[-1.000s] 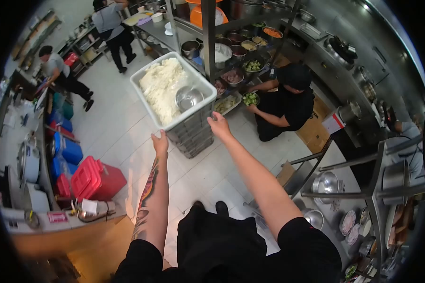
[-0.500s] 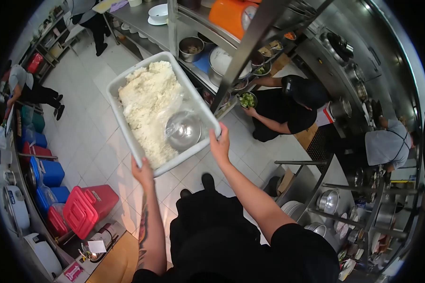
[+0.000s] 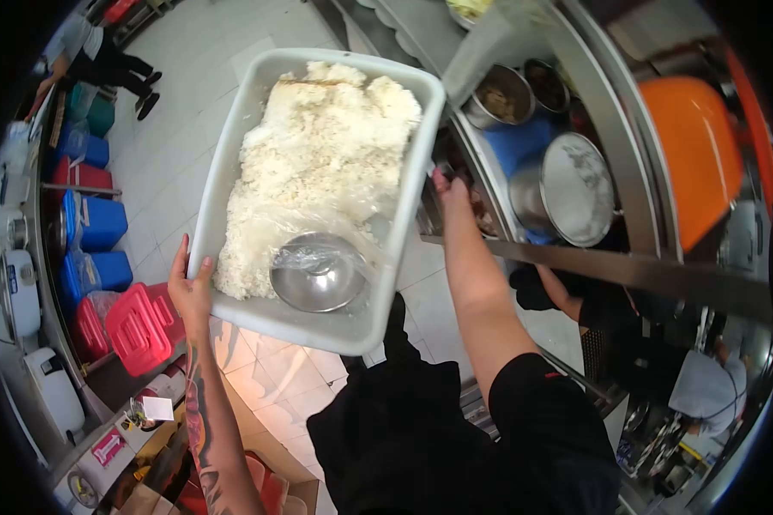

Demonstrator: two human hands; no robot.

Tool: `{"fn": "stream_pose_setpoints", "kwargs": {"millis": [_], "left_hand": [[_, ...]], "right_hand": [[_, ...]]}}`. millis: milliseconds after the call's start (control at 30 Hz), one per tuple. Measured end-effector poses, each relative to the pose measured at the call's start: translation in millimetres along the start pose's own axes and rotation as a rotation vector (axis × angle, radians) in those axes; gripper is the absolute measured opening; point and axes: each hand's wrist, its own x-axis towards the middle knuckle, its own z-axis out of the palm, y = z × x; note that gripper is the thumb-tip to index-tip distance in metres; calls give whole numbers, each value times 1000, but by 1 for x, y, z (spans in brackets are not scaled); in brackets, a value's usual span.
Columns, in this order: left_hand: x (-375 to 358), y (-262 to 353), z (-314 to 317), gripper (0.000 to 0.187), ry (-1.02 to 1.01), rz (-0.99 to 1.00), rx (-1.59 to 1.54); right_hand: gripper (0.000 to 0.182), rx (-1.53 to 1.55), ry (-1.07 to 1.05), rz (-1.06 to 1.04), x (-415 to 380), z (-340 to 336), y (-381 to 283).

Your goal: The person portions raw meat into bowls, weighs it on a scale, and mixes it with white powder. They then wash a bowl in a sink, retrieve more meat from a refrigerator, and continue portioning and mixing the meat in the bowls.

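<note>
A large pale plastic tub (image 3: 232,163) hangs above the tiled floor, held between my hands. White rice (image 3: 318,154) fills much of it, and a round metal bowl (image 3: 320,287) with clear plastic film over it sits at the near end. On the lower left corner, my left hand (image 3: 193,287) grips the tub, fingers along its outer wall and thumb by the rim. My right hand (image 3: 452,184) is at the right side wall, its fingers partly hidden behind the rim and closed on the tub.
To the right, a metal shelf holds steel pots (image 3: 528,193) and an orange object (image 3: 691,154). Blue bins (image 3: 102,223) and a red lidded bin (image 3: 138,330) line the left. People work at upper left (image 3: 103,64) and right (image 3: 704,386).
The tub has come closer and turned more upright in view. My right hand has moved up along its side, and my left hand has shifted left. The shelf now appears nearer.
</note>
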Motion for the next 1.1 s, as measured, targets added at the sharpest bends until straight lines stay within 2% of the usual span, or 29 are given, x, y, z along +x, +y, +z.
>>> {"fn": "stream_pose_setpoints", "kwargs": {"millis": [33,67,133,367,400,433,500,567,633,667,700,733,800,933,1000,1067,1100], "left_hand": [[2,2,4,57,-23,-41,-3],[3,0,10,57,-15,-53,2],[0,1,1,56,-10,-21,-1],[4,-1,0,51,-15,23,17],[4,-4,0,50,-21,6,15],[4,-5,-1,49,-26,-10,12],[5,-1,-2,47,-47,12,-20],[3,4,-4,45,-73,-25,37],[3,6,-4,44,-85,-5,9],[3,6,-3,44,-88,-3,-13],[3,3,-2,44,-107,21,-24],[5,0,-3,43,-113,29,-35],[8,-7,-5,43,-141,67,-51],[13,-25,-3,41,-182,182,-65],[19,-35,0,40,-235,221,-103],[24,-47,6,41,-254,18,-243],[26,-52,10,41,-308,41,-240]], "right_hand": [[38,-23,145,-154,-44,39,-29],[37,-43,261,-38,-58,58,-41],[34,-18,209,-149,-23,56,-26],[38,243,224,-93,-29,80,6],[38,121,311,-168,-45,91,7],[35,156,285,-140,-57,88,5],[31,43,281,-223,-153,103,-18],[30,23,126,-319,-157,73,-7],[35,-144,127,-337,-193,48,-5],[38,-187,84,-312,-217,39,-8],[39,-265,182,-195,-216,21,-2],[37,-259,111,-215,-220,1,5],[36,-262,173,-36,-233,-32,11],[32,-338,228,-99,-340,-98,17],[26,-359,150,-81,-400,-138,7],[24,-370,124,-152,-453,-194,5],[22,-411,78,-204,-482,-219,5]]}}
